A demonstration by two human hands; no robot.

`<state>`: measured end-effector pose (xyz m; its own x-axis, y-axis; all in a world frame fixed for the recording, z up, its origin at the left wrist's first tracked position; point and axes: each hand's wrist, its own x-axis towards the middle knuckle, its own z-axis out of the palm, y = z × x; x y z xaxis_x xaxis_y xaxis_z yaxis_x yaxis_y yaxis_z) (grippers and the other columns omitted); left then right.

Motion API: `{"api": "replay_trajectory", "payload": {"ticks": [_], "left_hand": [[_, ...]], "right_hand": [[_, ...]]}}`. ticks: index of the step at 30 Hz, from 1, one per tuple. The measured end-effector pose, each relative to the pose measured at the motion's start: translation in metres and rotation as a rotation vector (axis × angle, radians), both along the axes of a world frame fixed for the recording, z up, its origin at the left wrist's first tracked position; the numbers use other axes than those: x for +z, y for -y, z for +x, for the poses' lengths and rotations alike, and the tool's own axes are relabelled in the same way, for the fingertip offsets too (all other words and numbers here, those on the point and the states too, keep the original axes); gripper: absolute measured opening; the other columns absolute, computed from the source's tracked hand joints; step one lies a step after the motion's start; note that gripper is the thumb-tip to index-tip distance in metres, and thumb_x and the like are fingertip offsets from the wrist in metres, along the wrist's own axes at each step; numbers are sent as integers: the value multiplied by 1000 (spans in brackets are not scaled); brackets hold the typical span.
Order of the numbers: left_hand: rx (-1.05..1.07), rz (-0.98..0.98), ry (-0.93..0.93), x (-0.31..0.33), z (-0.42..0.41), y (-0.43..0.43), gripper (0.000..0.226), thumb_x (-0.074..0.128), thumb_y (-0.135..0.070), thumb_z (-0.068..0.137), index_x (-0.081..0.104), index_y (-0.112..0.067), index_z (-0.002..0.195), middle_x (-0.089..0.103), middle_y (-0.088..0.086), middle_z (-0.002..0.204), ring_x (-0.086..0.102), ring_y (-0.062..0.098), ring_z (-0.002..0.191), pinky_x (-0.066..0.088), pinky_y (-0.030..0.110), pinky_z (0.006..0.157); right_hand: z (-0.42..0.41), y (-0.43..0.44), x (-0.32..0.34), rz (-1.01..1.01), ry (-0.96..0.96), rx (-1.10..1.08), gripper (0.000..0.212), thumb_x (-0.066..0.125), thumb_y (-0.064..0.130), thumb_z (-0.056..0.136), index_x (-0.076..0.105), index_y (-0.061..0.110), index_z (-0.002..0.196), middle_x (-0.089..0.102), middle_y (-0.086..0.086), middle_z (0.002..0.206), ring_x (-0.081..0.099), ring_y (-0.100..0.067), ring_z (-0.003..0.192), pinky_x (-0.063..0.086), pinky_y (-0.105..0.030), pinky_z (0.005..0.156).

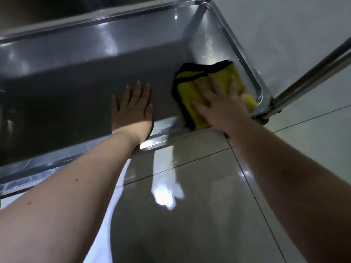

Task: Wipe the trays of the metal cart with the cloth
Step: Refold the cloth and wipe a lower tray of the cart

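Head view: my right hand [220,103] presses flat, fingers straight, on the yellow cloth [188,95] at right of centre, in the corner of the tray [76,59]. My left hand [133,109] lies flat on the tray floor, bracing. I should hold even pressure, work the corner rim, then sweep left.

Yellow against steel grey.
The folded yellow pile cloth [186,93] carries a black border along its edges; the shallow silver-grey metal tray [95,54] is plain, with white glints; the round polished steel tube [313,75] is silver; the glossy pale grey tiled floor [209,186] shows a grid of thin dark joints.
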<state>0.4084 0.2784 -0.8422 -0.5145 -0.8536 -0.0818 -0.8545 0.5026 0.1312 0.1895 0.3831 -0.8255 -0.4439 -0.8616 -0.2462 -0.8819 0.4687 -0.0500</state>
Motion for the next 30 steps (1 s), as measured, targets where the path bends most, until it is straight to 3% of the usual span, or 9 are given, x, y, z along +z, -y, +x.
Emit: {"api": "replay_trajectory", "payload": {"ticks": [3,6,9,12,15,18,21,26,30], "left_hand": [[-5,-14,25,0,-1,1,55,19,-35,104,1,-35,156,-4,-11,164,-3,18,151,-3,50,120],[-9,-19,38,-1,-2,1,55,18,-35,104,0,-34,156,-5,-11,164,-4,19,151,-3,52,120],[-10,-9,19,-1,-2,1,56,20,-33,104,3,-33,156,-4,-12,164,-4,18,151,-4,52,120],[6,10,19,0,1,5,58,25,-27,101,9,-29,157,-3,-11,164,-3,16,151,-3,49,120],[-9,-13,3,0,2,4,59,27,-28,101,8,-29,157,-1,-10,165,-2,17,151,-3,49,120],[-9,-21,-7,-2,2,3,55,23,-33,104,6,-34,157,-1,-11,165,-1,17,151,-2,50,120],[-10,-16,17,-3,-1,3,56,21,-34,104,4,-33,157,-3,-11,165,-3,17,151,-3,49,120],[-66,44,0,5,24,19,54,23,-34,105,7,-32,157,-2,-6,165,-2,21,152,-1,48,121],[70,-47,68,6,97,50,54,23,-39,104,10,-35,156,5,-5,165,1,30,151,0,61,117]], "right_hand": [[-44,-18,6,78,-30,-181,64,11,77,89,-8,59,147,-11,15,163,-15,-41,147,-6,-62,116],[-20,-12,4,27,-76,-229,65,9,74,90,-6,54,150,-9,11,164,-11,-46,146,-6,-64,115],[57,5,0,-8,-16,-99,66,17,69,93,-5,49,152,-12,8,164,-13,-50,145,-4,-67,113],[115,10,-2,-84,30,38,62,24,67,93,0,55,149,-9,14,164,-14,-47,145,-10,-64,113],[76,8,-6,-96,32,99,60,19,70,92,1,57,149,-8,19,163,-14,-43,147,-8,-63,115],[0,2,-6,21,-43,21,67,0,73,84,-4,56,149,-11,17,163,-13,-43,147,-2,-68,113],[-36,-9,0,40,-10,-218,60,9,72,92,-5,57,148,-11,17,163,-16,-41,147,-8,-61,116],[-26,-8,-3,-29,-106,-211,61,11,71,91,-1,56,149,-5,14,164,-12,-40,148,-9,-59,116],[-27,-9,-2,-27,-96,-231,61,14,71,91,2,56,149,-4,14,164,-12,-39,148,-9,-58,117]]}}
